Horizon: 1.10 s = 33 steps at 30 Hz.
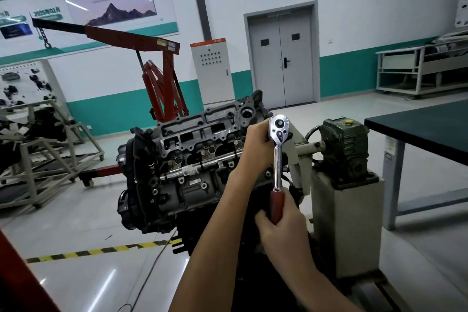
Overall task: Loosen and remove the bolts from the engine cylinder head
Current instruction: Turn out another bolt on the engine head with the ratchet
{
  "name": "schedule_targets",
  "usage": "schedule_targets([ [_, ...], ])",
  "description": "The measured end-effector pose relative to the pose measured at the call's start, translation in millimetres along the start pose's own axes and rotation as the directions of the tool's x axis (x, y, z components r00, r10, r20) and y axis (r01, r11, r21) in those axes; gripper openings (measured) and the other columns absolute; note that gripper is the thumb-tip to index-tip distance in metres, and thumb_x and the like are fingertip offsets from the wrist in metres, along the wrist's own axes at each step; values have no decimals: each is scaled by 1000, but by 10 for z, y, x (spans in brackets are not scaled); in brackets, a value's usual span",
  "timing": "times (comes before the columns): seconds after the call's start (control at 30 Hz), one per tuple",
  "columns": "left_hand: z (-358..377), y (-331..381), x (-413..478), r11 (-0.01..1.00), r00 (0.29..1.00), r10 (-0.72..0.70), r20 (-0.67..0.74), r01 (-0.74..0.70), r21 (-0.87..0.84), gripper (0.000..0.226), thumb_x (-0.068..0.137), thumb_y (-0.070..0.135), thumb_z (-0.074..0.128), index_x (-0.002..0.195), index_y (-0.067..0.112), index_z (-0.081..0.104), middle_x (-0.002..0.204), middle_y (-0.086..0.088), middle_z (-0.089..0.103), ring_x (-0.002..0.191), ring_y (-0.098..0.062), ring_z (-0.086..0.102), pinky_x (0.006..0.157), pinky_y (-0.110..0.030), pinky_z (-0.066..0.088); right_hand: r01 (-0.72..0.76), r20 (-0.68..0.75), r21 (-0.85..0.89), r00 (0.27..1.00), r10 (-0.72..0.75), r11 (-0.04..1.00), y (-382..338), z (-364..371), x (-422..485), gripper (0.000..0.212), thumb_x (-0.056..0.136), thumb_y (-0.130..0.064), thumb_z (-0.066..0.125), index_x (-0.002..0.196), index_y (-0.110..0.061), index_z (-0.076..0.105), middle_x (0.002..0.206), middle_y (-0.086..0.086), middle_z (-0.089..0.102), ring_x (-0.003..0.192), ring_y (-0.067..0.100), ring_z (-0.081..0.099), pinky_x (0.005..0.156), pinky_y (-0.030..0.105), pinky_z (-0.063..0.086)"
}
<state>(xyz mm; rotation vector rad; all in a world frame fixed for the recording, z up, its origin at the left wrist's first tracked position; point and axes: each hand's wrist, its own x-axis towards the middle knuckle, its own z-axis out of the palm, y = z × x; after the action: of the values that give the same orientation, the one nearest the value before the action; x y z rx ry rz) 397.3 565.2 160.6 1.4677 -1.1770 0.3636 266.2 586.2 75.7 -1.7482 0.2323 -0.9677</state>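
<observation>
The right hand (283,223) is wrapped round the red grip of a ratchet wrench (278,159). The left hand (255,144) is curled against the wrench's chrome head, seemingly steadying the socket. The socket and the bolt under it are hidden behind that hand.

The cylinder head (202,134) sits just left of the left hand, on top of an engine tilted on its stand. It is bare cast metal, rigid and heavy, and it will not shift under the pull. The bolt is likely tight at first, so the force belongs far down the grip, with the left hand pressing the head square so the socket does not slip off. The steel shaft looks smooth and stiff. A freed bolt would be small, possibly oily and easy to drop.

The stand's green gearbox (344,144) is right of the hands, and a dark-topped workbench (425,129) stands further right. A red engine hoist (162,78) stands beyond the engine, on a glossy grey floor (83,223) marked with yellow-black tape (101,251). Grey double doors (281,58) are in the far wall.
</observation>
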Motion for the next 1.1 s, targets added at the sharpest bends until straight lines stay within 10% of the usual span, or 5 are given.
schedule_targets([
  [0.3,27,51,2,999,1000,-19,15,18,45,27,81,-7,54,61,11,50,51,11,41,46,-3,31,46,-12,25,431,402,-592,890,-214,680,-89,-1512,895,39,62,13,74,96,-2,61,59,-25,38,38,-5,42,52,-7,31],
  [0.63,15,-41,-1,1000,1000,-14,-27,14,13,44,84,-9,56,57,22,41,51,16,39,53,-3,30,50,-20,28,-8,-27,6,1000,8,1000,9,-12,3,26,75,3,61,76,-18,46,51,-5,42,39,1,45,38,6,31],
  [0.97,-16,17,-19,999,1000,-12,16,11,46,20,79,-8,51,61,0,52,51,9,41,46,-2,31,46,-12,25,426,416,-585,888,-196,689,-111,-1502,902,36,65,11,73,94,-6,61,54,-22,39,57,-12,55,52,-5,32],
  [1.1,-6,-7,-28,999,999,-29,25,28,31,22,79,-13,51,62,1,55,54,8,46,51,-2,32,48,-16,26,202,231,-468,968,-101,860,15,-1066,497,35,75,2,69,86,-24,49,59,-9,49,48,2,49,49,8,39],
])
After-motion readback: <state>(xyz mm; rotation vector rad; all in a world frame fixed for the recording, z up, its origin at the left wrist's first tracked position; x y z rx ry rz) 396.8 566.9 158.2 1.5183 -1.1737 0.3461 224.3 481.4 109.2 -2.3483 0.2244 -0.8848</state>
